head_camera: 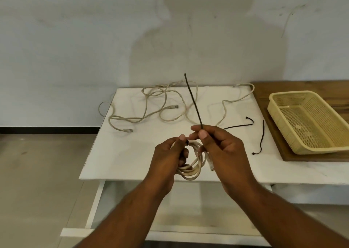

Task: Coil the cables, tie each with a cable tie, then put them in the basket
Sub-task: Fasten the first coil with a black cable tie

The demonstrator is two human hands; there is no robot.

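Observation:
A coiled beige cable (190, 164) hangs over the table's near edge, gripped by my left hand (170, 157) at its top left. My right hand (217, 145) pinches a black cable tie (192, 100) whose long tail points up and away; the tie's head sits at the coil by my left thumb. Two loose beige cables (151, 104) (234, 100) sprawl across the back of the white table (105, 145). Two more black cable ties (238, 125) (261, 138) lie at the right. The yellow mesh basket (279, 126) stands empty at the far right.
The basket rests on a wooden board (321, 158) over a wooden surface to the right of the table. One loose cable droops over the table's left edge (103, 107). A white wall stands close behind, and bare floor lies to the left.

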